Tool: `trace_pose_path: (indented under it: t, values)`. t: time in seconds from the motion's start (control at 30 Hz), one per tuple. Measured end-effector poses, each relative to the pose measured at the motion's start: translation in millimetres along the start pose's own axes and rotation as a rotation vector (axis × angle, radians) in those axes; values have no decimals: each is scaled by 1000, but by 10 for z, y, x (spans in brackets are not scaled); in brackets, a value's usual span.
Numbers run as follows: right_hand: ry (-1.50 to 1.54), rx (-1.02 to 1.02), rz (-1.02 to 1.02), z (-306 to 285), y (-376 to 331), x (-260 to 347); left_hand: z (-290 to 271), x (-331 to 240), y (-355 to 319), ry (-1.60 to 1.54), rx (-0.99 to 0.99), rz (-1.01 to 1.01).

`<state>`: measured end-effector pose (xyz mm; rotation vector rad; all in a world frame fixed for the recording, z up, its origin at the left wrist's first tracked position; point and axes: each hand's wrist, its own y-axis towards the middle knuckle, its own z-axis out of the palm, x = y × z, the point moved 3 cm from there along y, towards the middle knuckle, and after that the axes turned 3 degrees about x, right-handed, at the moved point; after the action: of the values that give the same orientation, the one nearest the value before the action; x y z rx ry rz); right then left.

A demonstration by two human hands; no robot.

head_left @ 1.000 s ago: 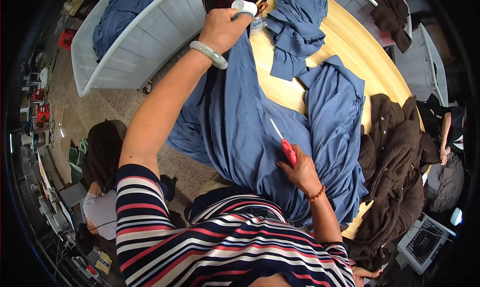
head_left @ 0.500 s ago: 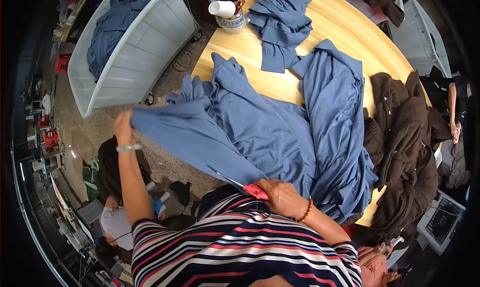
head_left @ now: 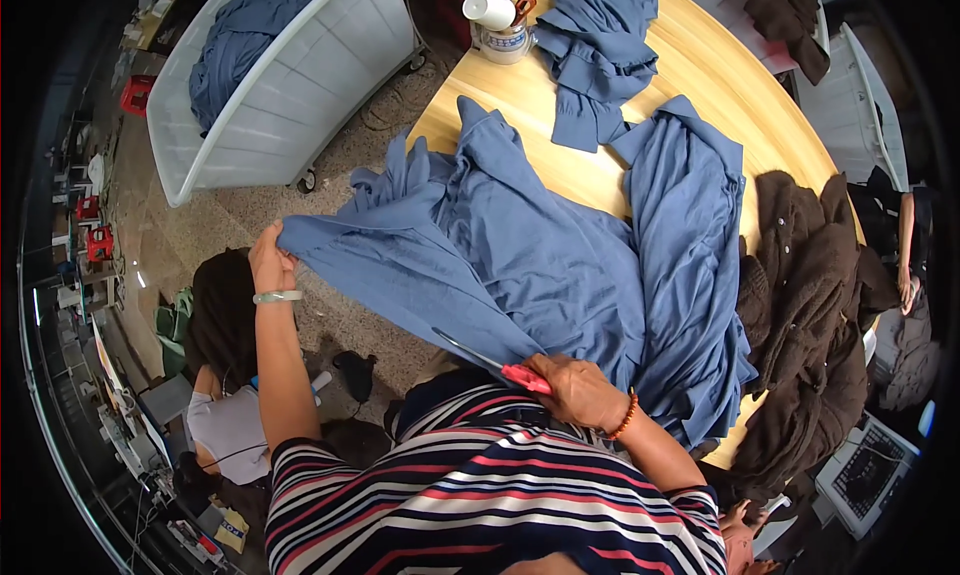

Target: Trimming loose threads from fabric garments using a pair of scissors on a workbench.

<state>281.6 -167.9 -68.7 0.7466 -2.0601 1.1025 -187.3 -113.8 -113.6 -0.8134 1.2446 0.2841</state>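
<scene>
A blue garment lies partly on the table, with one part pulled out taut toward me. At that part's far left end, my left hand pinches the cloth. Close to my body, my right hand is closed round red-handled scissors. Their thin metal blade points up and left along the garment's near edge. Whether the right fingers also grip cloth is hidden. Beside this garment, another blue bundle lies crumpled on its right.
The wooden table also bears more blue cloth, brown garments and a jar with a white cup on it. A wheeled grey bin stands left. A person sits lower left; another's arm shows right.
The view has shifted, so the table and bin appear moved. My left hand has come slightly inward, and the stretched cloth looks a bit slacker. Both hands keep their holds.
</scene>
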Motion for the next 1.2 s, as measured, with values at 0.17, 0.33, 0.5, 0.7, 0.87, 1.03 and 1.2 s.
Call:
trace_pose_path:
  t: [0.17, 0.33, 0.5, 0.7, 0.87, 1.03, 1.2]
  values:
    - [178, -141, 100, -338, -185, -123, 1001, -364, 64, -168, 306, 60]
    - [371, -541, 310, -662, -449, -648, 2367, -500, 59, -29, 675, 142]
    - [387, -588, 357, -494, -458, -1037, 2775, -63, -69, 494, 853, 209]
    - [386, -603, 388, -491, -484, -1058, 1495, 343, 93, 955, 468, 486]
    - [229, -537, 450, -562, -396, -868, 1024, 964, 32, 769, 517, 268]
    - [-18, -644, 213, -515, -274, -159, 1189, 600, -105, 733, 333, 328]
    - [-128, -391, 19, -48, 196, 254, 1588, -284, -131, 647, 373, 624]
